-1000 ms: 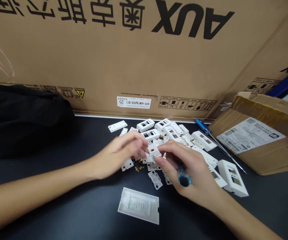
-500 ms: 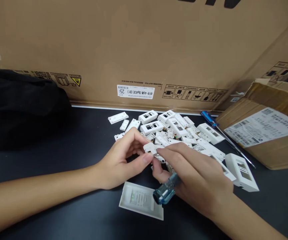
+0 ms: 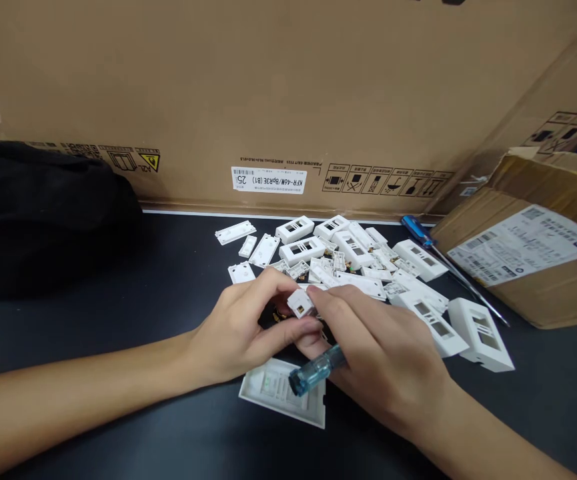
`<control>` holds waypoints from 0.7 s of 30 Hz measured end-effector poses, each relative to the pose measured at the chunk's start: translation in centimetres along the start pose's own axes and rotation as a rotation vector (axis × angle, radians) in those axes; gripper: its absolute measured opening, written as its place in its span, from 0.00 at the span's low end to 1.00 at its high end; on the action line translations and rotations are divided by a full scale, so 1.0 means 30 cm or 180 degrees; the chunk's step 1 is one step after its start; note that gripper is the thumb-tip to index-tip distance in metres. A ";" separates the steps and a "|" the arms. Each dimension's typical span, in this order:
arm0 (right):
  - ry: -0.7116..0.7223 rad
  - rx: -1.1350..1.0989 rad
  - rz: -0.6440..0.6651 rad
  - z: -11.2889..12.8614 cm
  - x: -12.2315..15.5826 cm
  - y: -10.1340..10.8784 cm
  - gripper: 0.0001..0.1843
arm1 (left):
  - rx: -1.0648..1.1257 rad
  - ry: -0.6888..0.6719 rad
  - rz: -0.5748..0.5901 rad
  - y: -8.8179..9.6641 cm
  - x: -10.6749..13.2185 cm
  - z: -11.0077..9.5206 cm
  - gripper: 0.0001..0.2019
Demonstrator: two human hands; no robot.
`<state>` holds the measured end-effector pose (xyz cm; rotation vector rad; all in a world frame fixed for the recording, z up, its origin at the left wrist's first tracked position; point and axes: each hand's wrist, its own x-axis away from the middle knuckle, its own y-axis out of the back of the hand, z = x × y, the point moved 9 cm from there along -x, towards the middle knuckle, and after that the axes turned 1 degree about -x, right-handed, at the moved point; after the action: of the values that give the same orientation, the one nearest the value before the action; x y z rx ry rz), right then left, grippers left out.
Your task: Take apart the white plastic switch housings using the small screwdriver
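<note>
Black worktop (image 3: 543, 413) under your hands; black fabric bundle (image 3: 43, 220) at your left. Ahead, large cardboard carton (image 3: 268, 87) with white barcode label (image 3: 269, 181). At right, open carton (image 3: 563, 293) with shipping label (image 3: 523, 245), blue-handled screwdriver (image 3: 433, 243) just beside it.

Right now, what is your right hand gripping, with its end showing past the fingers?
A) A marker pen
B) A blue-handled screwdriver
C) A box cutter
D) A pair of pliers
B: your right hand grips a screwdriver with a translucent blue handle, its end showing past the fingers, as your left hand joins it on a small white plastic part.
</note>
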<state>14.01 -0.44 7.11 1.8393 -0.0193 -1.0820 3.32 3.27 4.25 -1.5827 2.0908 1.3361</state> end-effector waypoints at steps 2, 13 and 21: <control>-0.0094 0.0143 -0.0035 -0.004 -0.002 -0.001 0.08 | -0.0198 -0.0156 0.0012 0.000 -0.005 -0.023 0.08; -0.0233 0.0286 -0.0026 -0.008 -0.003 0.000 0.08 | -0.0588 -0.0307 -0.0017 -0.002 -0.009 -0.039 0.11; -0.0158 0.0211 0.0074 -0.008 -0.018 -0.001 0.09 | -0.0530 -0.0238 0.0003 -0.005 -0.007 -0.030 0.10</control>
<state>13.82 -0.01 7.48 1.8664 -0.1066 -1.1225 3.85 2.72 4.82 -1.5667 1.9826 1.5809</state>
